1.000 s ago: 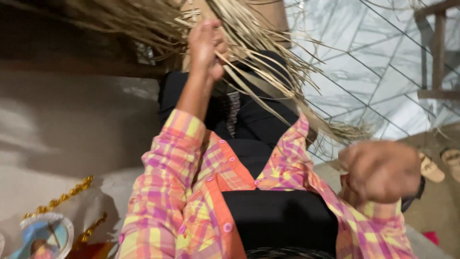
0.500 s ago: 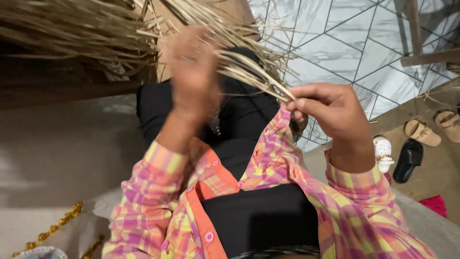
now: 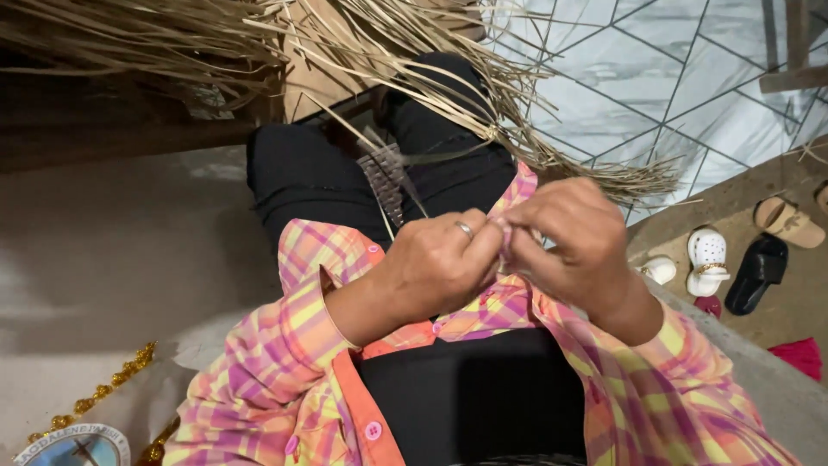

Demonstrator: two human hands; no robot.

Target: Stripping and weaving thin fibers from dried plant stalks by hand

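While both hands' grip pinches together, the left hand (image 3: 435, 263) and right hand (image 3: 569, 246) hold straw strands (image 3: 517, 138) trailing away.

We saw a pale tiled floor (image 3: 655, 78) beyond the knees, with dry straw strips (image 3: 604, 177) trailing onto it; on the brown floor strip (image 3: 802, 285) beside it lay tan sandals (image 3: 789, 222), white clogs (image 3: 707, 259) and a black slipper (image 3: 757, 272).
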